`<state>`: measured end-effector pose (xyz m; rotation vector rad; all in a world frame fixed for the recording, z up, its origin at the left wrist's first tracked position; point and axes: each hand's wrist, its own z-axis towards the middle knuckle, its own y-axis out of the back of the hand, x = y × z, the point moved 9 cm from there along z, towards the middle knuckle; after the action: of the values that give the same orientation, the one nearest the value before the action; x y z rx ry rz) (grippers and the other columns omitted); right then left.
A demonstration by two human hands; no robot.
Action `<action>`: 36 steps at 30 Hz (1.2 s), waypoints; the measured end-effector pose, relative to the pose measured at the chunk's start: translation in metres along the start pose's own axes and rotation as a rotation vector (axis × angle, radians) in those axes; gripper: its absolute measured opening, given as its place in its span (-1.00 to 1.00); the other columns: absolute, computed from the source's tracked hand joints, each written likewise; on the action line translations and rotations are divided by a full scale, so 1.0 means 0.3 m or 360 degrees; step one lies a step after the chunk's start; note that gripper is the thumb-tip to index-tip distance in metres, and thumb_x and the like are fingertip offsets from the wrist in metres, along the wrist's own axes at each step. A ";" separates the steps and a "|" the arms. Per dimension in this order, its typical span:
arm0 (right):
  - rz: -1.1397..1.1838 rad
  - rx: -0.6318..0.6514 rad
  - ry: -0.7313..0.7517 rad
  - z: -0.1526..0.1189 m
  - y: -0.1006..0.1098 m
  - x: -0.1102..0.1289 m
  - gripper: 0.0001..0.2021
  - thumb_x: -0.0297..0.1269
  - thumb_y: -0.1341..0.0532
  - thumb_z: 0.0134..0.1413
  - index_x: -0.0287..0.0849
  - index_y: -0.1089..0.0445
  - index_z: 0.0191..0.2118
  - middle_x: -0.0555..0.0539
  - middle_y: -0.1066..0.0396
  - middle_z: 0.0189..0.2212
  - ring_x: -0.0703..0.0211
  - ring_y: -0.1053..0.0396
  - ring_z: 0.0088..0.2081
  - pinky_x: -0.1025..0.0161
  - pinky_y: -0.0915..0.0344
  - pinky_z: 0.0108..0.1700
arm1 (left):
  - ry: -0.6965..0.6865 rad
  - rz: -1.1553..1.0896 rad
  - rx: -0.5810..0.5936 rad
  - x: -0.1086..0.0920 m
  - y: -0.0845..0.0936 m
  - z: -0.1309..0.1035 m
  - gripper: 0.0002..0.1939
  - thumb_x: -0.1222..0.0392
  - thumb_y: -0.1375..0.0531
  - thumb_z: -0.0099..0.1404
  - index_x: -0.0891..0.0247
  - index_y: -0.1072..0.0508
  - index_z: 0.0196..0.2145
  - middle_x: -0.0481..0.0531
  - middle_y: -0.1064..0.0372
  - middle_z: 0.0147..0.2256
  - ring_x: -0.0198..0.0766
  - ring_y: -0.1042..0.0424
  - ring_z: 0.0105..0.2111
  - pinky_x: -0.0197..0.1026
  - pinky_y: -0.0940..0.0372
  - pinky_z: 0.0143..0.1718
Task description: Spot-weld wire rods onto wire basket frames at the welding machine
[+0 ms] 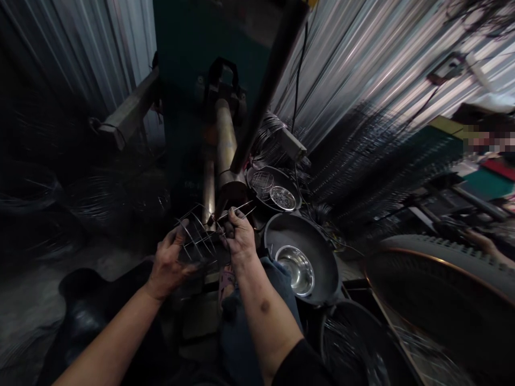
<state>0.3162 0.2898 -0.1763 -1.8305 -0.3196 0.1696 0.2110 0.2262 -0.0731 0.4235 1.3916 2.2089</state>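
Note:
A wire grid [198,236] of thin crossed metal rods is held up in front of me, before the metal electrodes of a machine. My left hand [171,260] is closed on the grid's left side, thumb on top. My right hand [238,233] pinches thin metal rods [241,208] near the grid's right side; their ends stick out past the fingers. Just beyond the hands are a thick brass-coloured cylinder [226,134] and a thinner lower rod [208,190]. Whether the grid touches the lower rod I cannot tell.
To the right, a dark pan [325,268] holds a shiny metal bowl [298,268]. Behind it another pan [257,174] holds wire pieces and a small dish [282,198]. A dark tub [330,327] stands at lower right, beside a large round fan-like guard [434,262]. A dark bar [269,86] slants overhead.

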 end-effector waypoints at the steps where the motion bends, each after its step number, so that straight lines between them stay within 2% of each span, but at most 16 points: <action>1: 0.0017 0.0009 -0.0003 -0.007 -0.008 0.002 -0.85 -0.41 -0.03 0.22 -0.40 0.00 -0.26 0.05 -0.11 -0.56 0.51 -0.02 -0.65 0.50 -0.11 -0.55 | 0.0043 -0.0021 0.0007 0.010 -0.005 -0.001 -0.08 -0.20 -0.23 0.17 0.11 0.06 0.35 0.22 -0.16 0.11 0.04 -0.29 0.04 0.13 -0.29 -0.02; 3: -0.0002 -0.0001 -0.0022 -0.017 -0.018 0.002 -0.84 -0.39 -0.01 0.25 -0.40 0.01 -0.28 0.08 -0.01 -0.64 0.54 0.14 -0.70 0.51 -0.07 -0.57 | 0.0064 -0.0063 0.0011 0.017 -0.010 0.000 -0.06 -0.12 -0.28 0.14 0.12 0.06 0.35 0.20 -0.15 0.10 0.01 -0.28 0.03 0.08 -0.28 0.02; 5: -0.0025 -0.0052 -0.0036 -0.021 -0.014 0.002 -0.87 -0.39 -0.01 0.25 -0.37 -0.02 -0.24 0.09 -0.01 -0.64 0.53 0.18 -0.71 0.48 -0.07 -0.58 | 0.0018 -0.0053 -0.0001 0.013 -0.008 0.004 -0.06 -0.08 -0.29 0.14 0.19 0.04 0.35 0.22 -0.16 0.09 0.02 -0.28 0.02 0.07 -0.27 0.03; 8: 0.0045 -0.0104 0.0029 -0.017 0.001 0.011 -0.84 -0.42 -0.07 0.20 -0.37 -0.02 -0.22 0.08 -0.10 -0.57 0.53 0.08 -0.68 0.50 -0.06 -0.58 | 0.0001 -0.0039 -0.0012 0.010 0.002 0.006 -0.05 -0.14 -0.28 0.13 0.21 0.01 0.35 0.22 -0.17 0.09 0.03 -0.29 0.03 0.07 -0.28 0.02; 11: 0.0155 -0.0262 0.0228 -0.026 0.046 0.043 -0.78 -0.36 -0.08 0.20 -0.40 0.00 -0.25 0.05 -0.10 -0.55 0.53 -0.02 -0.63 0.54 -0.02 -0.56 | 0.0085 -0.0117 0.0029 0.007 0.009 -0.003 -0.06 -0.20 -0.25 0.14 0.17 0.00 0.34 0.21 -0.14 0.12 0.00 -0.29 0.05 0.03 -0.29 0.03; 14: 0.0125 -0.0406 0.0331 -0.055 0.090 0.059 -0.84 -0.37 -0.04 0.22 -0.39 -0.04 -0.22 0.03 -0.10 -0.53 0.49 -0.09 -0.59 0.52 -0.04 -0.56 | 0.0108 -0.0097 -0.0023 -0.024 0.031 -0.018 -0.06 -0.24 -0.22 0.15 0.25 -0.02 0.34 0.26 -0.18 0.09 -0.03 -0.34 0.01 -0.03 -0.32 0.00; 18: 0.0083 -0.0260 0.0237 -0.075 0.074 0.046 -0.81 -0.37 -0.06 0.21 -0.34 -0.01 -0.18 0.07 -0.08 -0.54 0.49 0.02 -0.67 0.51 0.06 -0.63 | 0.0124 -0.0006 -0.0100 -0.052 0.052 -0.030 -0.08 -0.21 -0.23 0.15 0.31 -0.06 0.32 0.27 -0.21 0.04 -0.09 -0.35 -0.03 -0.08 -0.31 0.02; 21: 0.0055 -0.0207 0.0207 -0.079 0.051 0.045 -0.82 -0.36 -0.04 0.23 -0.31 0.00 -0.14 0.08 -0.11 -0.52 0.49 0.00 -0.67 0.52 0.06 -0.65 | 0.0041 0.0058 -0.0094 -0.066 0.051 -0.026 -0.07 -0.15 -0.23 0.19 0.31 0.03 0.35 0.26 -0.22 0.01 -0.07 -0.32 -0.03 -0.08 -0.33 -0.02; 23: 0.0030 -0.0201 0.0215 -0.076 0.034 0.049 -0.82 -0.37 -0.04 0.24 -0.32 0.01 -0.14 0.08 -0.11 -0.52 0.49 -0.01 -0.67 0.52 0.06 -0.65 | 0.0033 0.0080 -0.0088 -0.060 0.049 -0.022 -0.06 -0.18 -0.21 0.20 0.32 0.06 0.35 0.28 -0.23 -0.01 -0.04 -0.33 -0.04 -0.05 -0.34 -0.04; 26: 0.0002 -0.0178 0.0215 -0.067 0.009 0.048 -0.83 -0.38 -0.03 0.23 -0.34 0.02 -0.17 0.09 -0.10 -0.53 0.50 0.00 -0.67 0.52 0.05 -0.66 | 0.0013 0.0078 -0.0128 -0.051 0.054 -0.016 -0.05 -0.21 -0.21 0.18 0.31 0.04 0.35 0.29 -0.22 0.03 -0.01 -0.33 -0.03 -0.02 -0.34 -0.04; 29: -0.0033 -0.0123 0.0210 -0.055 -0.011 0.043 -0.83 -0.38 -0.03 0.23 -0.34 0.03 -0.19 0.09 -0.08 -0.54 0.49 0.00 -0.67 0.51 0.05 -0.66 | -0.0078 0.0131 -0.0127 -0.058 0.050 -0.012 -0.10 -0.15 -0.20 0.22 0.31 0.05 0.35 0.30 -0.21 0.04 -0.01 -0.32 -0.04 -0.03 -0.34 -0.06; 36: -0.0050 -0.0063 0.0230 -0.026 -0.020 0.046 -0.82 -0.39 -0.03 0.24 -0.35 0.04 -0.19 0.07 -0.05 -0.56 0.49 -0.01 -0.67 0.52 0.06 -0.65 | 0.0064 0.0017 -0.0126 -0.012 0.046 0.005 -0.12 -0.13 -0.24 0.19 0.31 -0.04 0.32 0.27 -0.24 0.00 -0.09 -0.37 -0.07 -0.10 -0.33 -0.04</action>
<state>0.3309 0.2886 -0.1676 -1.8645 -0.2516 0.0089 0.2115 0.2204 -0.0599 0.3611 1.3203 2.2838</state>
